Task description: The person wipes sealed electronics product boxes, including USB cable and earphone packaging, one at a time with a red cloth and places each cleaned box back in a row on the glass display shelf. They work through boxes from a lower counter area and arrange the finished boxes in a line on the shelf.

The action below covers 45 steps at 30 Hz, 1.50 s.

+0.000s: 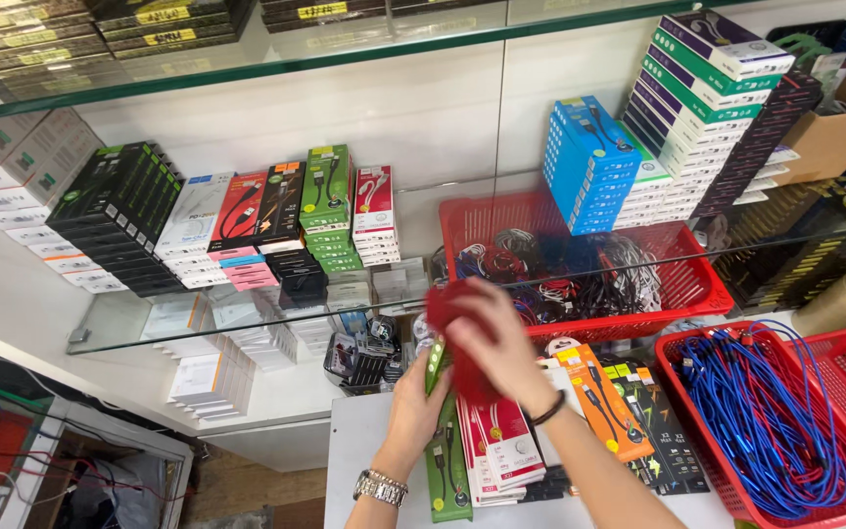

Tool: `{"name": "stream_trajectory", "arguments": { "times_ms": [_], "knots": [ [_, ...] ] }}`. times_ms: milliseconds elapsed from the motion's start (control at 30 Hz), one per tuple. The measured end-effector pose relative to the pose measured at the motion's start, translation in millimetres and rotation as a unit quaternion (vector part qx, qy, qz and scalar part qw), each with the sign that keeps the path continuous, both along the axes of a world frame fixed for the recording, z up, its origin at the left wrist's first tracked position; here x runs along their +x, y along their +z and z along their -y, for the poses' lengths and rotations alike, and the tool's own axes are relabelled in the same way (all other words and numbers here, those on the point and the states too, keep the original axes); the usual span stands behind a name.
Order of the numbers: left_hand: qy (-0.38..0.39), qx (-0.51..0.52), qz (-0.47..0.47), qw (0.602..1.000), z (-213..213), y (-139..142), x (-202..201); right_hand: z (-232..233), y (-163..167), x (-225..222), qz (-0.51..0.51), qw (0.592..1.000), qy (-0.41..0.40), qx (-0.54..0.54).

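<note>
Green cable package stood upright just in front of the red basket on the worktop — left hand clamped on it from below; right hand, blurred over its top, grip unclear.

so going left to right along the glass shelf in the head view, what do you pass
black boxes → white boxes → green boxes → red-and-white boxes → red basket of cables → blue boxes → tall green-and-purple stack
</note>
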State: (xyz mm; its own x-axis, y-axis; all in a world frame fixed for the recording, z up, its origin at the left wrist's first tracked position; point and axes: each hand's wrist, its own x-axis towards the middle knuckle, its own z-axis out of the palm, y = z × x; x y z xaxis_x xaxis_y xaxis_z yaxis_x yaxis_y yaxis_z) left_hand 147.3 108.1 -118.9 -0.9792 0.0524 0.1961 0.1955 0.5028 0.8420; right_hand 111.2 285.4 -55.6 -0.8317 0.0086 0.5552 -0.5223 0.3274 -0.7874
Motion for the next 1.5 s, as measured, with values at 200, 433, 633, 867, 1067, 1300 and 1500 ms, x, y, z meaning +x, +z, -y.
{"name": "stream_trajectory", "arguments": {
  "times_ms": [200,433,633,867,1067,1300,1500],
  "knots": [
    [0.036,0.221,0.118,0.967,-3.2,9.1,2.4,-7.8,-4.4,-3.1,0.099,0.994,0.038,-0.026],
    [0.044,0.356,0.033,0.933,-12.3,30.7,-19.8,32.7,-25.9,-8.7,0.224,0.929,0.115,-0.273],
    [0.111,0.555,0.102,0.818,29.6,59.0,-35.8,28.0,-58.7,56.3,0.276,0.924,0.171,-0.202],
    [0.018,0.647,0.179,0.741,13.0,57.5,-24.0,40.4,6.3,35.8,0.018,0.999,0.024,-0.018],
    [0.020,0.651,0.175,0.738,20.3,42.2,-30.5,72.2,-5.7,71.8,0.030,0.995,0.073,0.053],
    [0.038,0.585,0.206,0.784,38.0,52.5,-30.9,37.0,-51.4,51.5,0.191,0.952,0.110,-0.214],
    [0.126,0.444,-0.005,0.887,3.8,38.9,-23.5,54.4,-32.5,11.5,0.239,0.911,0.175,-0.288]
  ]
}}
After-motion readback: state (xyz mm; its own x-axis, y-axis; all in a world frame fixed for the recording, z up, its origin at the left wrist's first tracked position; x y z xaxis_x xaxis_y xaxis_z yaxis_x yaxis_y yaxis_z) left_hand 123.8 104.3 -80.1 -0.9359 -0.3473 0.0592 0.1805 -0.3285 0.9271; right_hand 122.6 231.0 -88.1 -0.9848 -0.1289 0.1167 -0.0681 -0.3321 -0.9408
